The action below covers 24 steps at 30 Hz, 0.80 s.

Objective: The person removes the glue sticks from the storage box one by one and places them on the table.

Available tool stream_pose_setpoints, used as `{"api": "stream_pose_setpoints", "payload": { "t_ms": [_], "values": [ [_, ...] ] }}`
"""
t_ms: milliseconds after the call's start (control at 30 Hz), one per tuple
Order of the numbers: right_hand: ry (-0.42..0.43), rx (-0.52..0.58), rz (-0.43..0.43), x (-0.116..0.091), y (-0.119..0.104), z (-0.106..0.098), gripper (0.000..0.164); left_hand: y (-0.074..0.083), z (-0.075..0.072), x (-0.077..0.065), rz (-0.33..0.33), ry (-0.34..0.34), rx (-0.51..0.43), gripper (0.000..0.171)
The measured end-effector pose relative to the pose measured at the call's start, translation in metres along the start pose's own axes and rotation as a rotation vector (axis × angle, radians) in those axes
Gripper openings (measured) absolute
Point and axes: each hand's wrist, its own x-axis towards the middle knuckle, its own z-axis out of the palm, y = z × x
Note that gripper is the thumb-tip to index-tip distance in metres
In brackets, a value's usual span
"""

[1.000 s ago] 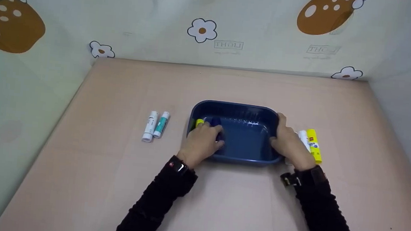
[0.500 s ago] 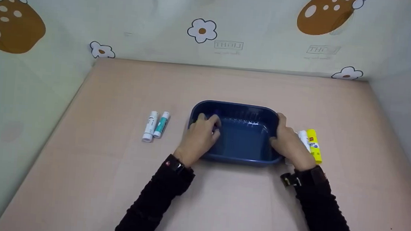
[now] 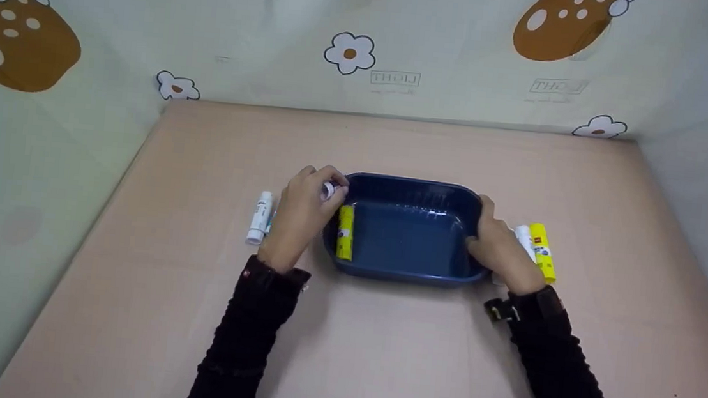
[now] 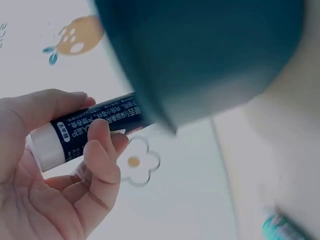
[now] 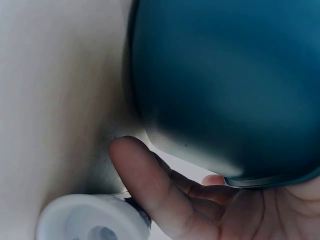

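My left hand (image 3: 302,210), raised just past the left rim of a dark blue rectangular tub (image 3: 411,274), pinches a glue stick (image 4: 97,125). In the left wrist view this stick has a navy label and a white end; the tub wall hides its far end. Inside the tub, a yellow glue stick (image 3: 345,233) lies along the left wall. My right hand (image 3: 507,247) grips the tub's right side, thumb at the rim and fingers along the outer wall (image 5: 225,100). The white base of a glue stick (image 5: 90,217) appears close to those fingers.
Left of the tub lie a white glue stick (image 3: 259,218) and a teal one (image 4: 285,229), mostly covered by my left hand in the head view. Right of it are a white stick (image 3: 524,239) and a yellow stick (image 3: 542,251). A patterned wall covering (image 3: 264,56) borders the table.
My left hand has lifted the navy glue stick out of the tub and carried it left over the rim. The yellow stick inside is now uncovered. My right hand keeps its grip.
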Motion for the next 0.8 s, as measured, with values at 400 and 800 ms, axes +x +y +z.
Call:
{"api": "stream_pose_setpoints", "payload": {
  "t_ms": [400, 800],
  "values": [
    [0.005, 0.002, -0.014, -0.001, 0.000, 0.000, 0.074, -0.051, -0.021, 0.008, -0.232, -0.240, 0.099, 0.025],
    [-0.002, -0.001, -0.006, 0.000, -0.002, 0.001, 0.073, -0.054, -0.005, 0.002, -0.228, -0.386, 0.237, 0.024]
  ]
}}
